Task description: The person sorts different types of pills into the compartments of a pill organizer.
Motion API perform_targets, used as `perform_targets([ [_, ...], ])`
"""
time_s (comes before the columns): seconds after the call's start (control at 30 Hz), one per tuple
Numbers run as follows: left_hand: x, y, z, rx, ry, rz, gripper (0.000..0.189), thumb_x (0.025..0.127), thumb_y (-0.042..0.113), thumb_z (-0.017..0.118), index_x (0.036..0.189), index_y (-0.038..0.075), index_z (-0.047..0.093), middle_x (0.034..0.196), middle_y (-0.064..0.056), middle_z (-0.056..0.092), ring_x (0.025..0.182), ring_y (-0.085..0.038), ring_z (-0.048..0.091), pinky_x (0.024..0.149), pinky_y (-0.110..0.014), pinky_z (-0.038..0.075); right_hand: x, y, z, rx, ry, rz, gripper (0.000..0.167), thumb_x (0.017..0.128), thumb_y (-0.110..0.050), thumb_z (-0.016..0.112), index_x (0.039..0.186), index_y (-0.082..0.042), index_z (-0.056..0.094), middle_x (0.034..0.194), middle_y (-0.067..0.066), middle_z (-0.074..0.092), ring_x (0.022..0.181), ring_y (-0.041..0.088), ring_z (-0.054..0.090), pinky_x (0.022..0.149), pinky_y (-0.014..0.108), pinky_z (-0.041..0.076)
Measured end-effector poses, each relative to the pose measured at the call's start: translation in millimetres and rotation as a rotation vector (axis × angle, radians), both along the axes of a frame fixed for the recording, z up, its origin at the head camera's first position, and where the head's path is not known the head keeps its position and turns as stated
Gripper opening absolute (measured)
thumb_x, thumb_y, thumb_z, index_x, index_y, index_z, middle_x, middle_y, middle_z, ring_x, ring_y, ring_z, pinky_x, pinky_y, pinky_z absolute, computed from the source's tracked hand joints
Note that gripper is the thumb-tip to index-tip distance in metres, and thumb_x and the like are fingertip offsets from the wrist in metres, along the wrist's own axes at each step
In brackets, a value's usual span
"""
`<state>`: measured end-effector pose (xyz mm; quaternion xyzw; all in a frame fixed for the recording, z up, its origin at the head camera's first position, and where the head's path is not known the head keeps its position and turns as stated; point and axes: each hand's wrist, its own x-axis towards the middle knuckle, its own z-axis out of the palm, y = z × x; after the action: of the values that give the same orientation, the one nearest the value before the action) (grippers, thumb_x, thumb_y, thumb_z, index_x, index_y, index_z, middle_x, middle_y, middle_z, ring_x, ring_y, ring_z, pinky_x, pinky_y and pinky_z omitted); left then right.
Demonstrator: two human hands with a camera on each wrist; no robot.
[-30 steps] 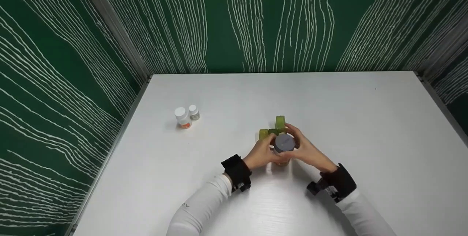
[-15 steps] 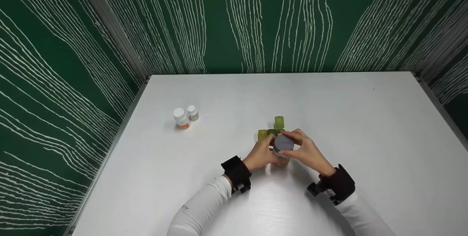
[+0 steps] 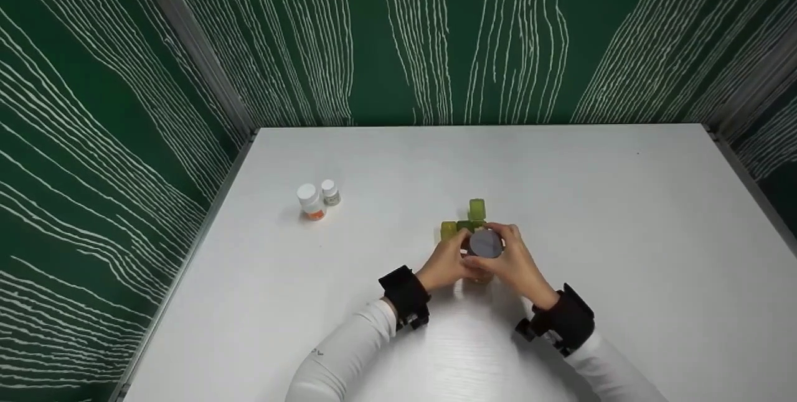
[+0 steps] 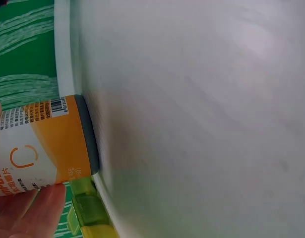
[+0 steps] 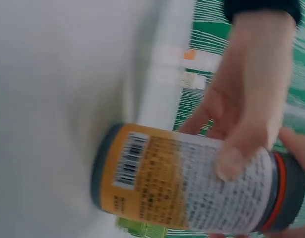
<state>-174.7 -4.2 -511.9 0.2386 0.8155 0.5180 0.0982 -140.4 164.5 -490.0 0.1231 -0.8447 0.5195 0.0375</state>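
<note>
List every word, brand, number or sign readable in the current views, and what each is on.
"Pow": orange letters on the held bottle, seemingly part of a longer word cut off at the picture edge.
Orange broken ring: a sign on that bottle.
Barcode digits and fine print there: too small or blurred.
Labels on the two white bottles: too small.
Mark on the left sleeve: unreadable.
</note>
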Motion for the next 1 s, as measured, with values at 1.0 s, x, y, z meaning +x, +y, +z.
perform_targets([
  [1.0, 8.3, -13.4, 15.9, -0.242, 0.081, -0.01, 0.064, 0.091, 0.007, 0.084, 0.142, -0.007, 0.048, 0.137, -0.027, 0.062, 0.128, -0.039, 0.063, 0.108, -0.037, 0.052, -12.8, 46.4, 13.2, -0.001, -0.025, -0.023, 0.06, 0.087, 0.007, 0.082, 0.136, 0.021, 0.05, 0.129, 0.036, 0.063, 0.114, 0.025, 0.066, 0.095, 0.018, 0.049],
])
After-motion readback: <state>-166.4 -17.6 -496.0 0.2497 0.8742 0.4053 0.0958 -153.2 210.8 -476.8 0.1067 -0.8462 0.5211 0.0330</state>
